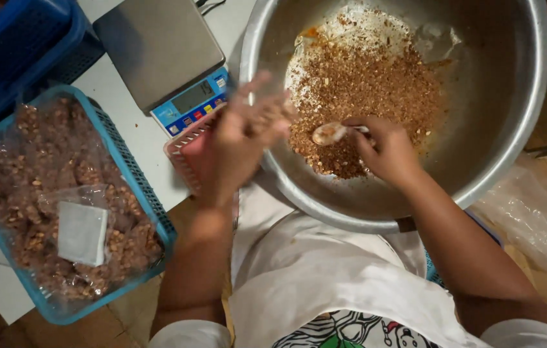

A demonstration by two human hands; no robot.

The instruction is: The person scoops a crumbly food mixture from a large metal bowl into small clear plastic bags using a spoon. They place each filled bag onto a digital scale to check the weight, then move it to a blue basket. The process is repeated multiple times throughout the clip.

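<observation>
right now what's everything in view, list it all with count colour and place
metal bowl: one, silver, top right
crumbly mix: one heap, reddish brown, inside the bowl
spoon: one, pale, in the right hand over the mix
scale: one, grey top with blue front, top centre
pink basket: one, beside the scale, partly hidden by the left hand
blue basket: one, left, holding clear bags of brown mix
plastic sheet: one, clear, right edge
left hand: blurred, over the bowl's rim
right hand: in the bowl, gripping the spoon
</observation>
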